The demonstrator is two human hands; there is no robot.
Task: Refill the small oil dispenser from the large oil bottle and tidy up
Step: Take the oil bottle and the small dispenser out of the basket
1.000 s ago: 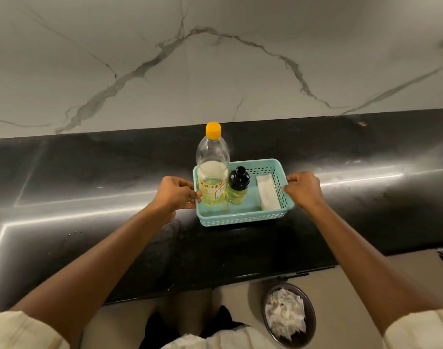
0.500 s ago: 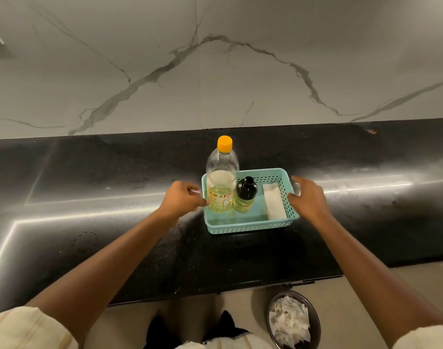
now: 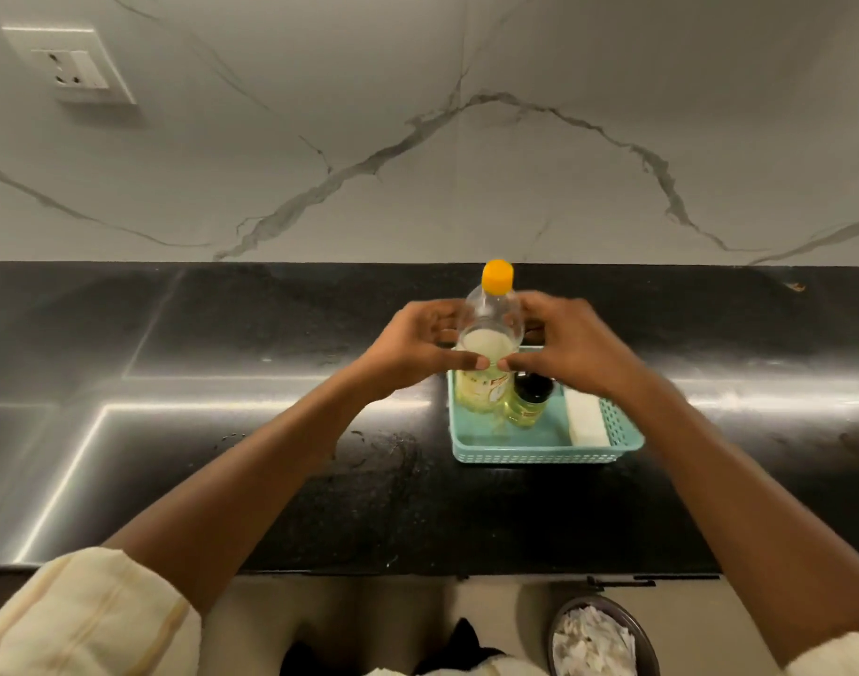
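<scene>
I find the large oil bottle (image 3: 488, 344) standing upright in the teal basket (image 3: 539, 453) on the black counter (image 3: 222, 480), the small oil dispenser (image 3: 529, 400) touching its right side and a white pad (image 3: 586, 422) further right. My left hand (image 3: 412, 351) and right hand (image 3: 571, 351) wrap its shoulder from either side, thumbs meeting in front; whether they press firmly I cannot tell. Judgement: roughly half full, moderately heavy, thin plastic that dents under pressure, possibly oily and slippery. Best hold is the labelled mid-body, not the yellow cap (image 3: 497, 275).
</scene>
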